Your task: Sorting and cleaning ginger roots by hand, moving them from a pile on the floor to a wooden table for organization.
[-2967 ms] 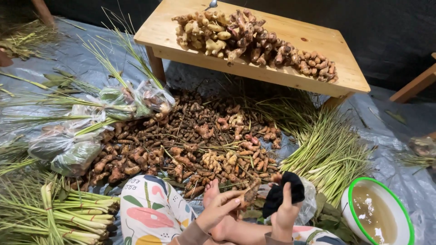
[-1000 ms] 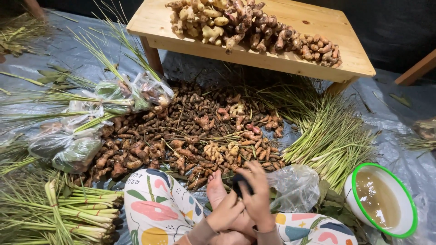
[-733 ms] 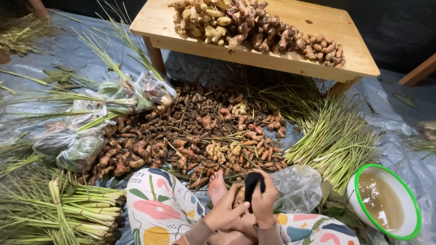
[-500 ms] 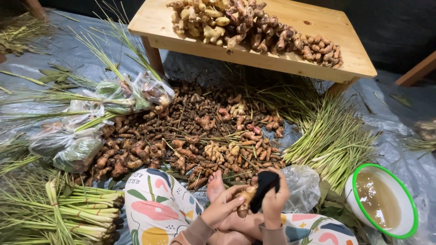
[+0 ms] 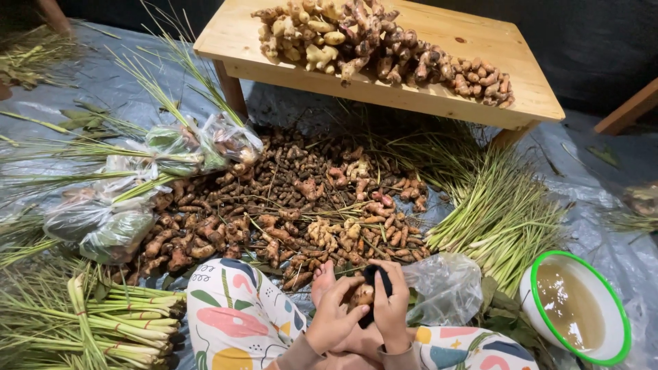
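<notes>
My left hand (image 5: 334, 317) holds a small brown root piece (image 5: 361, 295) low in the middle of the view. My right hand (image 5: 391, 310) presses a black cloth (image 5: 374, 277) against that root. Both hands rest over my crossed legs in patterned trousers (image 5: 233, 318), with a bare foot (image 5: 322, 281) just left of them. A big heap of brown roots (image 5: 281, 205) lies on the grey plastic sheet right in front of my hands.
A low wooden table (image 5: 439, 68) at the back carries a pile of ginger-like roots (image 5: 370, 41). Lemongrass bundles (image 5: 500, 212) lie right and lower left. Clear plastic bags (image 5: 445, 288) sit beside my hands and at left. A green-rimmed bowl of murky water (image 5: 576, 305) stands at lower right.
My right hand has brought the black cloth down from a raised position and closed in on the root in my left hand; both hands have shifted slightly between frames while working it.
</notes>
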